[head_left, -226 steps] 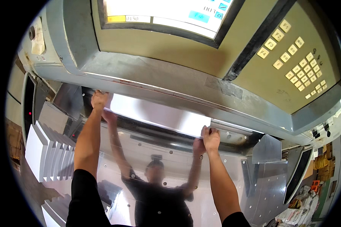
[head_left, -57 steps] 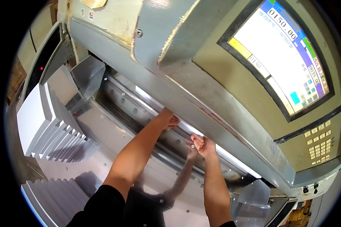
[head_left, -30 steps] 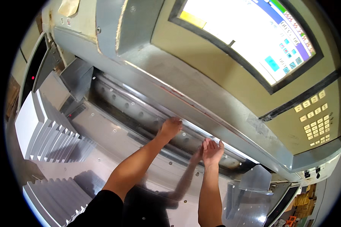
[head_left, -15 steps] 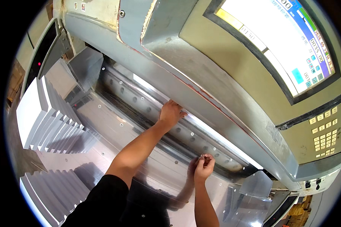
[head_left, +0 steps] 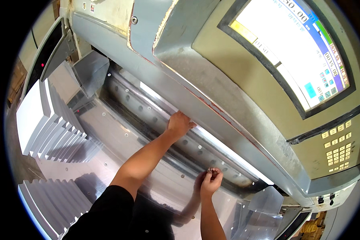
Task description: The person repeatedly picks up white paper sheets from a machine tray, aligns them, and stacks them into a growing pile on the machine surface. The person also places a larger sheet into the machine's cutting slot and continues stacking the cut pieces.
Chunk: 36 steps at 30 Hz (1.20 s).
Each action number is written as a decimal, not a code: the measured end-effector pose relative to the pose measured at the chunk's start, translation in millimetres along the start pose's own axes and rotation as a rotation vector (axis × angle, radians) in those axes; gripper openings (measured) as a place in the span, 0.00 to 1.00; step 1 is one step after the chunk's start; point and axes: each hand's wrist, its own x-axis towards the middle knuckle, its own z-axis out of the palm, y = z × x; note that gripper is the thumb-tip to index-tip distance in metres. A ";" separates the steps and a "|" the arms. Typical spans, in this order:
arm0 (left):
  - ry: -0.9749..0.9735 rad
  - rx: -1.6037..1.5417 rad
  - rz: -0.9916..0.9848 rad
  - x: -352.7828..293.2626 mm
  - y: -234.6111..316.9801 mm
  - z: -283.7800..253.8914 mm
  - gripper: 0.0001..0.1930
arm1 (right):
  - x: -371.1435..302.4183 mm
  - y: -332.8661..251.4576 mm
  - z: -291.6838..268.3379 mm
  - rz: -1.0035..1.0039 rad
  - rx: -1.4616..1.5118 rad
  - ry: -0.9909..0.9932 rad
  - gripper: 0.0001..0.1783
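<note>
In the head view, my left hand (head_left: 180, 123) reaches in under the machine's grey front beam (head_left: 228, 120). It touches the near edge of a long white strip that looks like the edge of a paper stack (head_left: 232, 154). Its thumb stands out to the right, and the fingertips are partly hidden. Lower and to the right, my right hand (head_left: 211, 181) hovers over the dark slot along the metal bed (head_left: 120, 136). Its fingers are curled together, and whatever they may hold is too small or hidden to make out.
Tall white paper stacks (head_left: 32, 116) stand on the left, with more stacks (head_left: 56, 204) at the lower left. Metal side plates (head_left: 93, 72) flank the slot. A lit screen (head_left: 296, 52) and a keypad (head_left: 338, 156) sit on the machine's panel at right.
My right hand has shifted slightly left and down in the picture, its fingers still curled. My left hand stays at the white strip. The whole view has turned a little.
</note>
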 end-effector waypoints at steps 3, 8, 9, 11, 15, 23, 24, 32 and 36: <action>-0.024 0.015 -0.022 2.6 1.3 1.3 0.17 | 0.0 1.1 0.3 -0.039 -0.016 0.004 0.09; -0.056 0.033 0.057 -2.2 -5.5 4.5 0.16 | 1.5 -4.8 1.8 -0.064 -0.066 0.001 0.09; -0.038 0.066 0.091 -4.4 -3.8 -1.3 0.15 | 0.5 -6.5 2.0 -0.063 -0.068 0.007 0.10; -0.037 -0.031 0.065 -8.5 -1.7 -13.9 0.14 | 0.6 -6.2 2.7 -0.077 -0.065 0.017 0.10; 0.013 -0.124 -0.001 -12.3 -38.0 -20.5 0.12 | 1.1 -3.9 4.0 -0.107 -0.050 0.014 0.11; 0.017 0.038 -0.136 14.6 -84.5 -16.8 0.12 | 1.8 -1.4 5.3 -0.113 -0.059 -0.001 0.12; 0.067 0.006 -0.112 13.3 -80.8 -19.0 0.12 | 1.6 0.8 4.5 -0.113 -0.062 0.000 0.12; 0.276 -1.091 -0.911 25.5 -129.9 -28.0 0.13 | 1.2 0.3 1.3 -0.130 -0.075 0.004 0.12; 0.441 -1.723 -1.141 56.1 -141.2 -46.4 0.13 | 0.4 -3.1 5.6 -0.102 -0.055 -0.005 0.12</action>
